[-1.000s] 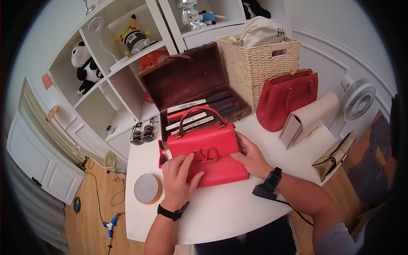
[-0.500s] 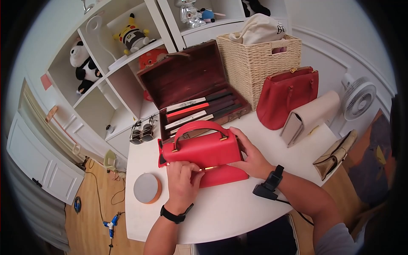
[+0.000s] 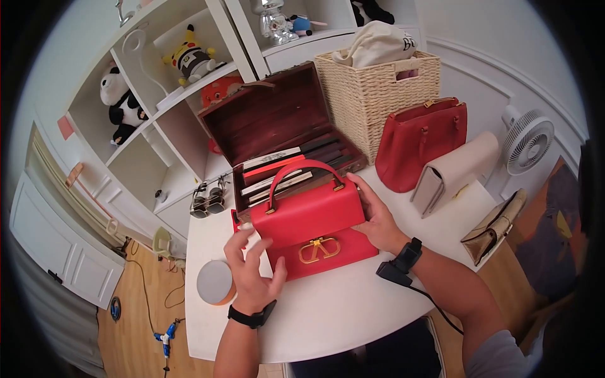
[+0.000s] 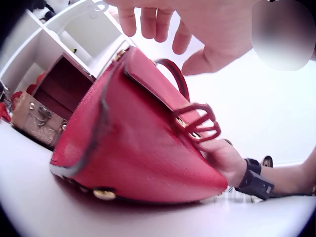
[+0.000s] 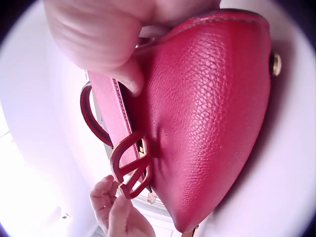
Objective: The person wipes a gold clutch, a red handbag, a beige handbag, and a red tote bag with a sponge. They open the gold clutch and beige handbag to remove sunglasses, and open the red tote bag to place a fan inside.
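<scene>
A red handbag (image 3: 302, 220) with a top handle (image 3: 307, 165) sits on the white table. Its V-shaped clasp (image 3: 319, 250) shows a gold face in the head view; from the wrist views the clasp (image 4: 197, 121) stands out from the front, its other side red. My right hand (image 3: 380, 222) grips the bag's right end, the thumb tip (image 5: 132, 85) at the flap's edge and fingers behind. My left hand (image 3: 251, 269) is raised by the bag's left front, its fingers (image 4: 163, 24) apart and holding nothing.
An open brown case (image 3: 268, 120) with flat boxes stands behind the bag. Sunglasses (image 3: 209, 198) and a grey-topped round object (image 3: 215, 281) lie at left. To the right are a dark red bag (image 3: 419, 148), a beige bag (image 3: 457, 170) and a gold purse (image 3: 495, 228).
My left hand has come off the clasp and moved left, its fingers spreading. The clasp has turned from its red face to its gold one. My right hand stays on the bag.
</scene>
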Tool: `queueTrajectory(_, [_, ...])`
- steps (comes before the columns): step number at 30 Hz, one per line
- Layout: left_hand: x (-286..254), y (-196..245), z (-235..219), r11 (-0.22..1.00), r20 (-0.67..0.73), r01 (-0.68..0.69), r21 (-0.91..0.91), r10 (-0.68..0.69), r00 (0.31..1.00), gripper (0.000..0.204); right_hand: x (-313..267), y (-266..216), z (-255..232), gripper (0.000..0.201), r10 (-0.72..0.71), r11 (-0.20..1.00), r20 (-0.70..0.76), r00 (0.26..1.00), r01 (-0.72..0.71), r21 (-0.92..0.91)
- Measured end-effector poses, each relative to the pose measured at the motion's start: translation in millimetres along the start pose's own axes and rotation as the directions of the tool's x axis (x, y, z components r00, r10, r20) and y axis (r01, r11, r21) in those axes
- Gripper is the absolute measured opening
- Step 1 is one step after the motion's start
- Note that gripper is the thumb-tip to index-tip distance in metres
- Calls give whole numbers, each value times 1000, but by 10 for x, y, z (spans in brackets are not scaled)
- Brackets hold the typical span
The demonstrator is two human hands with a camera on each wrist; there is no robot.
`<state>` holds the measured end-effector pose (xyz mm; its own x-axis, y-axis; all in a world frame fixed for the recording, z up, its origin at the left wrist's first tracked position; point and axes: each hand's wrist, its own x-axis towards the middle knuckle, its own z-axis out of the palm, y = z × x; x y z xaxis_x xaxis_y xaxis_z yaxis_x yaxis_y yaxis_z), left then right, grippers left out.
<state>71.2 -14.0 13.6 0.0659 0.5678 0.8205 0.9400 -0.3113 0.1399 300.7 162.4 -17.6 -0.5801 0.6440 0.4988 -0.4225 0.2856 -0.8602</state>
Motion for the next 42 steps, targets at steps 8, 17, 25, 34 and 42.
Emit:
queueTrajectory(8, [69, -138, 23, 997, 152, 59, 57, -67, 986, 80, -18, -21, 7, 90, 21, 998, 80, 997, -26, 56])
queueTrajectory(17, [59, -183, -100, 980, 109, -149, 129, 136, 985, 66, -49, -115, 74, 103, 42, 997, 135, 990, -33, -70])
queueTrajectory(25, [48, -44, -120, 960, 61, -191, 205, 182, 981, 59, -71, -146, 122, 125, 59, 977, 124, 991, -32, -209])
queueTrajectory(34, [69, 56, -48, 996, -13, -89, 23, 89, 996, 47, -118, -132, 200, 119, 40, 975, 64, 997, -25, -222])
queueTrajectory(42, [82, 153, -93, 996, -45, 75, -52, -78, 996, 40, -125, -119, 215, 117, -16, 951, 94, 995, 44, -307])
